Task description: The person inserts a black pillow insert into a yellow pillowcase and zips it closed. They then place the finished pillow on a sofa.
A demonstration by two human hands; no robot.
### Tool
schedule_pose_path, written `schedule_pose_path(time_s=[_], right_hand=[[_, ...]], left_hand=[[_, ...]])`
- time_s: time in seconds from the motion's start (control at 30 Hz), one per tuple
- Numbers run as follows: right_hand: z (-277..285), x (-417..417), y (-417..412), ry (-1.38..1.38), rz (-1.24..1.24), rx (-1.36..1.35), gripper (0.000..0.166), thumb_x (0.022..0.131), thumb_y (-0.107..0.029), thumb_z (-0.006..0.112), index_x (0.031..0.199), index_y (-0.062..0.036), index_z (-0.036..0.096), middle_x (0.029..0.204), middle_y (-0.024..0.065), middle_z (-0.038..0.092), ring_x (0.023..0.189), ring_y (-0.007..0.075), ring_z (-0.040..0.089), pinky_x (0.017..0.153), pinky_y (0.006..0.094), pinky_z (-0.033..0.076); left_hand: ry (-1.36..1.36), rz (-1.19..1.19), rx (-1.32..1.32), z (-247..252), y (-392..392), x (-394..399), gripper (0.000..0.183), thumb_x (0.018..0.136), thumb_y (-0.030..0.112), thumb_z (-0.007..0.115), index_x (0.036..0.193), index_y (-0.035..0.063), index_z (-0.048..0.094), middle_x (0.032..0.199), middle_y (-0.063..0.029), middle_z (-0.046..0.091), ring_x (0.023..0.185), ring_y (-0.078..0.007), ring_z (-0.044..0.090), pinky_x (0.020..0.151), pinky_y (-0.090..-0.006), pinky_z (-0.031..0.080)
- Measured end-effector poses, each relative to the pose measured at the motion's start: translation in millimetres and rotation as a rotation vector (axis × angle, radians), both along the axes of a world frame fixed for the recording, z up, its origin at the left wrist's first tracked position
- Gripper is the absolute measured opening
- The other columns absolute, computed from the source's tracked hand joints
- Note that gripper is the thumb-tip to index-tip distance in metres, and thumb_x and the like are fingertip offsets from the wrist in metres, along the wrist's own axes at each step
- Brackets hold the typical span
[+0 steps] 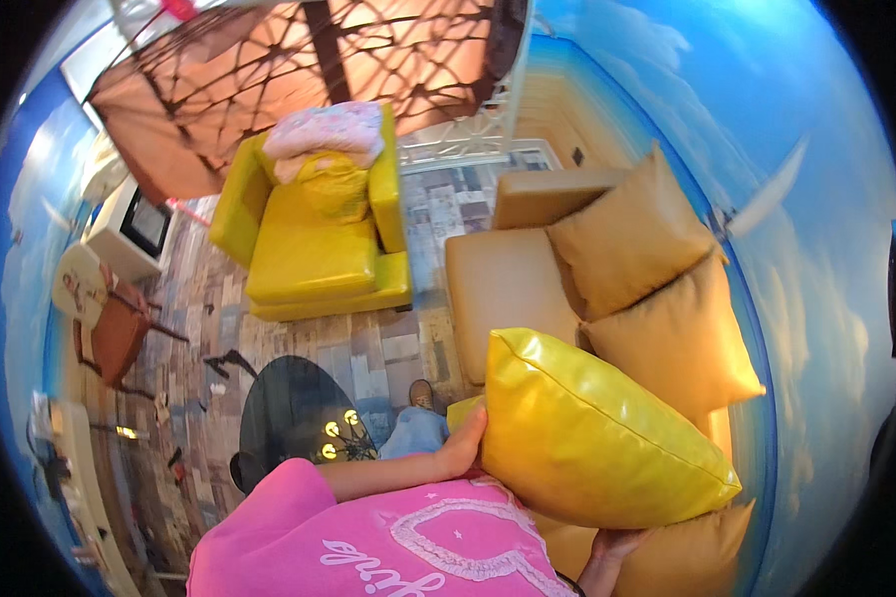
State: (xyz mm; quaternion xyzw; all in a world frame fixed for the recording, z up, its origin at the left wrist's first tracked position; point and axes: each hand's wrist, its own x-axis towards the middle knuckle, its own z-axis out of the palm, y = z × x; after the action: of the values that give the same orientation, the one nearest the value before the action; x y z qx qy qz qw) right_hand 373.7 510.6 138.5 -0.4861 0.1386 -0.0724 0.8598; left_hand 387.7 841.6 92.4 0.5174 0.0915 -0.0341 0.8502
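A shiny yellow cushion [605,433] is held in front of me, over a tan sofa [511,291]. My left hand [464,442] presses against the cushion's left end, its fingers partly hidden behind the edge. Beneath the opposite end, my right hand [618,543] supports the cushion from below, and its fingertips are hidden. Two tan cushions, an upper one [638,231] and a lower one [676,336], lean against the sofa's back. Another tan cushion [691,556] is partly visible below the yellow one.
A yellow armchair [313,246] holds a yellow pillow [334,186] and a folded pink blanket [325,130]. A dark glossy oval table [291,410] stands left of my legs. Farther left are a brown-seated chair [119,336] and a white cabinet [116,231]. Dark objects lie on the patterned floor.
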Motion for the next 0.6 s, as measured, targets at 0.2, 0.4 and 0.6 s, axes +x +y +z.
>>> schedule_pose_path(time_s=[0.2,0.4,0.6], right_hand=[[11,87,107,0.009,0.182,-0.035,0.068,0.1,-0.058,0.034,0.151,-0.0134,0.033,0.153,0.0075,0.037,0.14,0.0296,0.036,0.113,0.0459,0.032],[9,167,241,-0.007,0.316,-0.024,0.068,0.101,-0.059,0.033,0.152,-0.0136,0.032,0.153,0.0068,0.037,0.139,0.0289,0.036,0.114,0.0455,0.032],[-20,238,370,-0.003,0.628,-0.036,0.07,0.099,-0.062,0.036,0.15,-0.0132,0.034,0.151,0.0049,0.038,0.137,0.0264,0.038,0.111,0.0431,0.035]], left_hand=[[-0.022,0.276,-0.063,-5,93,26,0.063,0.107,0.049,0.017,0.145,0.0039,0.039,0.143,-0.0095,0.047,0.134,-0.0221,0.04,0.115,-0.0353,0.027],[-0.008,0.476,0.083,0,214,54,0.062,0.108,0.047,0.017,0.141,0.0027,0.043,0.141,-0.0121,0.049,0.132,-0.0242,0.043,0.113,-0.0354,0.029],[0.1,0.833,-0.241,23,303,25,0.062,0.106,0.053,0.021,0.142,0.0064,0.042,0.138,-0.01,0.054,0.123,-0.0242,0.053,0.105,-0.0376,0.042]])
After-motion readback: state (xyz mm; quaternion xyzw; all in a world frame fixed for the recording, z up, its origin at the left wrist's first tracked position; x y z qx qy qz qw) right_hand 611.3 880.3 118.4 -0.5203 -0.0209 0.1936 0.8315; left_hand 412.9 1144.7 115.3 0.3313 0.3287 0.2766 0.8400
